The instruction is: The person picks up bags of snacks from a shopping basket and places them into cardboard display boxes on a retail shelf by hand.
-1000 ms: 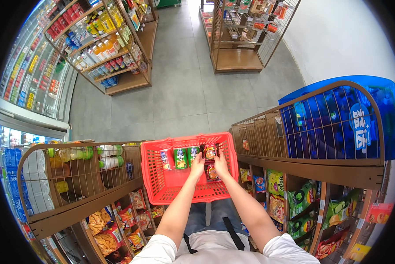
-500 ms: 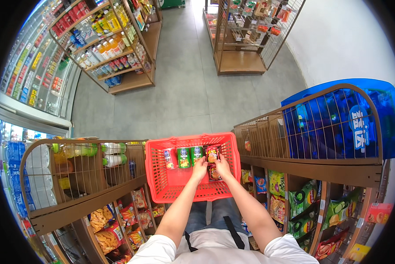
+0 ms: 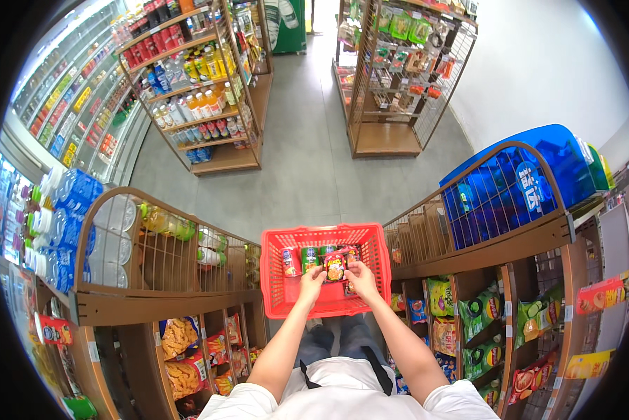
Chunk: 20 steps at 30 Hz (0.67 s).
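A red plastic basket [image 3: 274, 300] sits in front of me between two shelf units. Over it, a small dark-and-red snack packet with a yellow print [image 3: 334, 267] is pinched between my hands. My left hand [image 3: 312, 283] grips its left edge, and my right hand [image 3: 360, 278] closes on the right edge. Inside the basket, a red snack canister [image 3: 289, 263] and green canisters [image 3: 309, 259] lie along the far side. Further dark red packets [image 3: 354, 252] lie at the right, partly behind my right hand.
Wire-fenced shelves flank me, the left rack [image 3: 174, 301] and right rack [image 3: 482, 245] both holding bagged chips [image 3: 479, 313]. Blue-wrapped goods [image 3: 496, 182] top the right one. Beyond the grey floor [image 3: 307, 154] stand a drinks shelf [image 3: 195, 105] and a snack rack [image 3: 388, 140].
The packet has been lifted from the right part of the basket and is now held up between both hands. The view has tilted up, showing more of the far shelves.
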{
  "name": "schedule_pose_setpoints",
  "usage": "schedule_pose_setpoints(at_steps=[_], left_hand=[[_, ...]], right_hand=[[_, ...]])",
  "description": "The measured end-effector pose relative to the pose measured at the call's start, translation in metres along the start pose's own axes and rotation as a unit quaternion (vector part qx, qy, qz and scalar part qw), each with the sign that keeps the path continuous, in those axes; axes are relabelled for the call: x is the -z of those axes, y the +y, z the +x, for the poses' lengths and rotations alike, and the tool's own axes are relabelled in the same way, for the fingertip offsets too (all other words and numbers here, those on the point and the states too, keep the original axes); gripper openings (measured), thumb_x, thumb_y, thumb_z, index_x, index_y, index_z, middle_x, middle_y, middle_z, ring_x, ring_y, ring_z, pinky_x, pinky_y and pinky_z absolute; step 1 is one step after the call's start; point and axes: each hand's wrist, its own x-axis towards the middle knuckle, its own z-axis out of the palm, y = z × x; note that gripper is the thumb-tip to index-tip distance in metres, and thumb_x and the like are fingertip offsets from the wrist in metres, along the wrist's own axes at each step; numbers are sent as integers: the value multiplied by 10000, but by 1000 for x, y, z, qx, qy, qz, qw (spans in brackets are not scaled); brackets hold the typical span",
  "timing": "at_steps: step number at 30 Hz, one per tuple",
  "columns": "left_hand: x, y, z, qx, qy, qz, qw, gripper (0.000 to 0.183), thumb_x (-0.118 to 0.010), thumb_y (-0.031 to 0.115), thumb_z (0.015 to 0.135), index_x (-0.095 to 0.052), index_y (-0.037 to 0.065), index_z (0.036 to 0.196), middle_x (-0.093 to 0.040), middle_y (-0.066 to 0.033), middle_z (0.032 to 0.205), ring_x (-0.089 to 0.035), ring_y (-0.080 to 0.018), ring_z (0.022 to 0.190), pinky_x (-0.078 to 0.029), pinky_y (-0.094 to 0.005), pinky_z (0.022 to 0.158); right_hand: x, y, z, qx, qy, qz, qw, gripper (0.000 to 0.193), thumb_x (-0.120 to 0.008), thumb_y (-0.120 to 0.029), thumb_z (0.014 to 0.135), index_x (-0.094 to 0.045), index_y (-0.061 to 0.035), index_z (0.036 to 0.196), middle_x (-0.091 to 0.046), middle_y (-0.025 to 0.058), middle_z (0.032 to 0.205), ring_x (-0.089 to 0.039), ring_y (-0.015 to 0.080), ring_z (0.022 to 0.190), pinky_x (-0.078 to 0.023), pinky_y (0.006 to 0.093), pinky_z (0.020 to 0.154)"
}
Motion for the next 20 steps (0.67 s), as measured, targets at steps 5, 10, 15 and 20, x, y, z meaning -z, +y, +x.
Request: schedule_pose_setpoints(at_steps=[5, 10, 15, 20], left_hand=[[26, 17, -19, -29, -11, -39, 999, 376, -675, 144, 936, -607, -39, 1257, -689, -135, 1146, -644, -177, 1047, -503, -298, 912], [45, 36, -37, -67, 15, -39, 997, 361, -673, 139, 937, -605, -39, 1243, -690, -129, 1120, -644, -179, 1044, -502, -296, 910], [52, 60, -65, -89, 9, -101, 991, 345, -664, 103, 934, -602, -53, 1235, -688, -131, 1134, -644, -171, 1051, -507, -294, 908], [59, 71, -91, -135, 36, -116, 983, 351, -659, 96, 939, -595, -49, 1252, -685, -131, 1146, -642, -174, 1066, -505, -292, 928]], right_hand=[[-12, -17, -18, 47, -5, -26, 999, 313, -736, -145, 879, -611, 6, 1123, -698, 105, 1031, -663, 173, 940, -531, 316, 838], [-22, -37, -33, 58, -37, 3, 998, 312, -747, -131, 871, -604, 0, 1116, -688, 102, 1045, -649, 171, 967, -526, 318, 860], [-21, -51, -36, 92, -66, -2, 994, 311, -757, -102, 859, -600, 1, 1107, -675, 100, 1049, -633, 167, 980, -520, 318, 880], [-19, -74, -49, 103, -146, 71, 981, 312, -760, -97, 862, -598, -11, 1114, -669, 98, 1053, -633, 175, 972, -518, 324, 903]])
